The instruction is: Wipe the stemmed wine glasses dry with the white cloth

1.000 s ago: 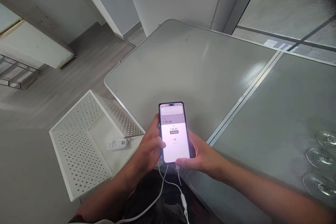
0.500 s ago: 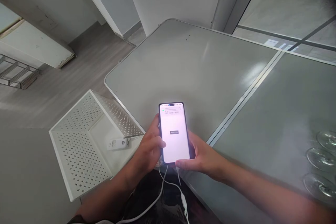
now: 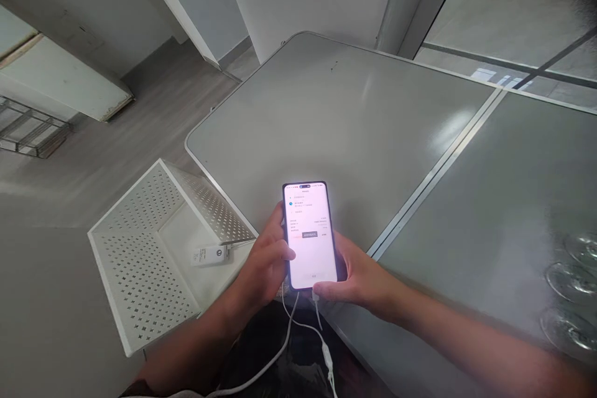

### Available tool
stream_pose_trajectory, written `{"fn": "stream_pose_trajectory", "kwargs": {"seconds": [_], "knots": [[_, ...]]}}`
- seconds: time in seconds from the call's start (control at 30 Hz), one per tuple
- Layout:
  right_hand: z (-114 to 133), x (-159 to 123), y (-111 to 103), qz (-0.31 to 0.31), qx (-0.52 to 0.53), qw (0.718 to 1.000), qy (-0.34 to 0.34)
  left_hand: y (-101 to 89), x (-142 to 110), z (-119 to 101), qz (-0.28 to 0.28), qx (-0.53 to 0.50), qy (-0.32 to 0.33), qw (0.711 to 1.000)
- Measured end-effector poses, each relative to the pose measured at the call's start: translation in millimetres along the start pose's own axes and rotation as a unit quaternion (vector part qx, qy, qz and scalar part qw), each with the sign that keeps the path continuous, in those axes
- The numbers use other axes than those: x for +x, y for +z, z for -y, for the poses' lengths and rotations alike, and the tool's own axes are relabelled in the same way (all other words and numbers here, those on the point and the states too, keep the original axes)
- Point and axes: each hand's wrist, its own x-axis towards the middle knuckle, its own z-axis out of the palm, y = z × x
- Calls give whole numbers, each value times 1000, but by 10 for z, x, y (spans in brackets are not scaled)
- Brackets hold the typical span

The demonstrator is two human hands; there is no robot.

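A smartphone with a lit, mostly white screen is held upright between my two hands, near the table's front edge. My left hand wraps its left side, the thumb lying over the screen's edge. On the right side, my right hand grips the lower corner, its thumb at the bottom edge. The fingers behind the phone are hidden. Lines of small text and a dark label show on the screen, too small to read. White cables hang below the phone, one with an inline piece.
A grey table with a metal seam spreads ahead. At its left stands a white perforated basket holding a white labelled device. Several clear round glass items sit at the right. A wire rack is at far left.
The phone's screen has gone from a nearly blank page with a banner on top to a page with lines of text. Both hands and the phone stay almost in place.
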Motion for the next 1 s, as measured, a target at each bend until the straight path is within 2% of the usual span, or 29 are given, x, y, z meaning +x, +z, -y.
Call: {"fn": "stream_pose_trajectory", "kwargs": {"seconds": [0.2, 0.43, 0.7, 0.9, 1.0], "knots": [[-81, -7, -22, -6, 21, 1000, 10, -14, -13, 16, -3, 11, -4, 1000], [-34, -17, 8, 2, 8, 1000, 0, 4, -7, 5, -12, 10, 1, 1000], [-146, -18, -20, -43, 24, 998, 32, 8, -24, 6, -8, 10, -18, 1000], [-114, -10, 0, -26, 38, 999, 26, 12, -26, 0, -13, -3, -22, 1000], [-150, -19, -19, -38, 35, 998, 28, 29, -28, -21, -26, -6, -17, 1000]]}}
